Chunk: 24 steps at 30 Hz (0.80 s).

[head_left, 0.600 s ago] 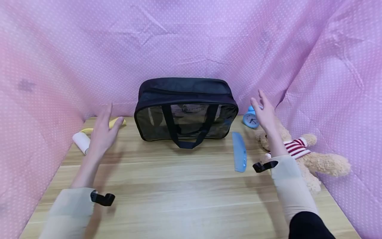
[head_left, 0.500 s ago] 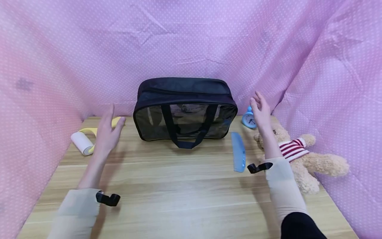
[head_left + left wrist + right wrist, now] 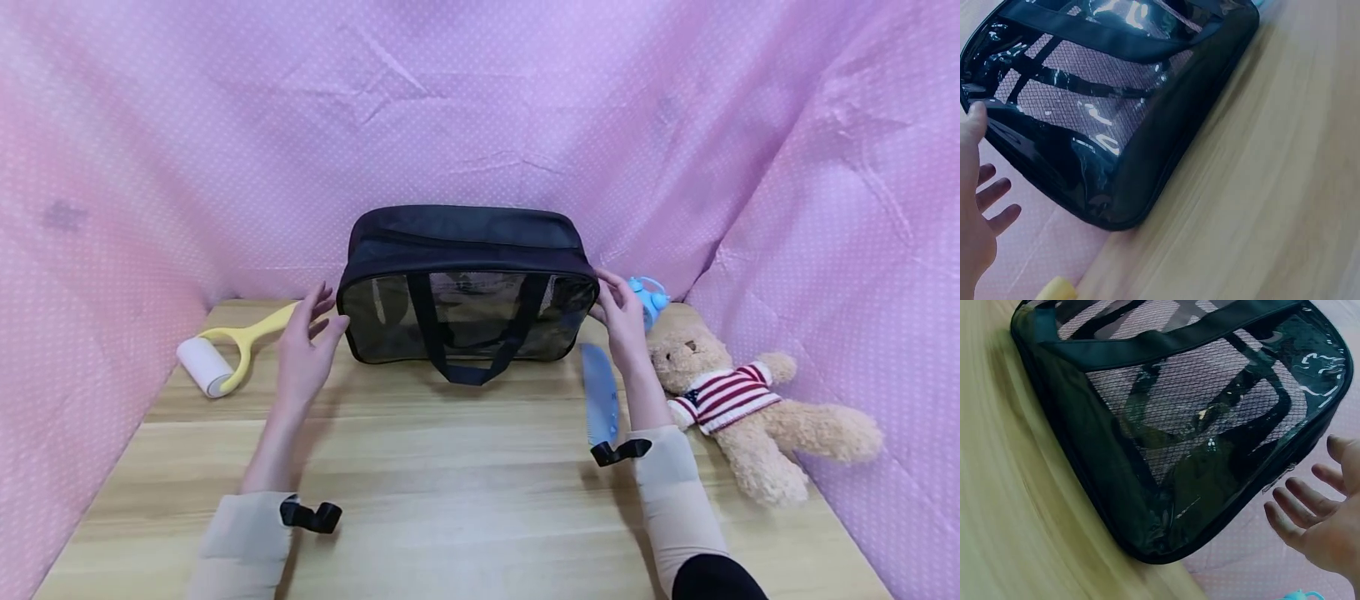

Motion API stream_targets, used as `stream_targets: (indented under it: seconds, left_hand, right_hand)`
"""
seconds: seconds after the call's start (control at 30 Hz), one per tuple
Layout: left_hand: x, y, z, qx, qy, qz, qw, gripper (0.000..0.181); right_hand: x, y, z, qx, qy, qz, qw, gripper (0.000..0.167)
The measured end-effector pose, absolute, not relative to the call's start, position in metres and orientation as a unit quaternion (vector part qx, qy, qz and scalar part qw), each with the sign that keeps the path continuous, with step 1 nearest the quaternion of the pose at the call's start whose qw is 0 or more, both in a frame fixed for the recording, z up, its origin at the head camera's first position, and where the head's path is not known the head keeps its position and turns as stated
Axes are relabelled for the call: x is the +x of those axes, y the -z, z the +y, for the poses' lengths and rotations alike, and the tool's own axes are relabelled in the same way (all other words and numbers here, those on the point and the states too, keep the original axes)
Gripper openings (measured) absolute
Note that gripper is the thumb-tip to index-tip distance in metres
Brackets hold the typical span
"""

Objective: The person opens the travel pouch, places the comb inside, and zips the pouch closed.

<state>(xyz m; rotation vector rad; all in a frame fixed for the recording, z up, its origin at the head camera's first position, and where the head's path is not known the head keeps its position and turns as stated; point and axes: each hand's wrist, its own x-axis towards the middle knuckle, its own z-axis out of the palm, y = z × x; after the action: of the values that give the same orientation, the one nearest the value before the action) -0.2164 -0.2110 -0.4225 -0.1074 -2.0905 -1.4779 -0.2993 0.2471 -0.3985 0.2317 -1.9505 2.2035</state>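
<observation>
A black, clear-fronted plastic bag [image 3: 468, 287] stands upright on the pale wooden bench [image 3: 450, 467], between the left hand [image 3: 303, 358] and right hand [image 3: 622, 325]. Fingers spread and slightly bent, neither grips it; contact is unclear. Even, level pressure from both sides should suit its pliable walls.

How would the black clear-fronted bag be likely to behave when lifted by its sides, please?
The black clear-fronted bag is probably light for its size, as mesh but no obvious contents show through its front panel. That panel's glossy plastic may feel slippery. The drooping handle will likely swing limply.
</observation>
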Motion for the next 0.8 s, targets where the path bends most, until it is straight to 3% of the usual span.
stream_targets:
  seconds: [0.27, 0.53, 0.8]
  left_hand:
    - [-0.217, 0.427, -0.203, -0.032, 0.57, -0.775, 0.272, 0.06]
    - [-0.215, 0.433, -0.207, -0.027, 0.57, -0.773, 0.277, 0.044]
    - [-0.219, 0.439, -0.204, -0.026, 0.551, -0.794, 0.256, 0.025]
  right_hand:
    - [-0.295, 0.405, 0.249, 0.062, -0.749, -0.658, 0.054, 0.021]
    - [-0.298, 0.412, 0.249, 0.061, -0.735, -0.675, -0.014, 0.015]
    - [-0.298, 0.412, 0.246, 0.052, -0.721, -0.69, -0.026, 0.007]
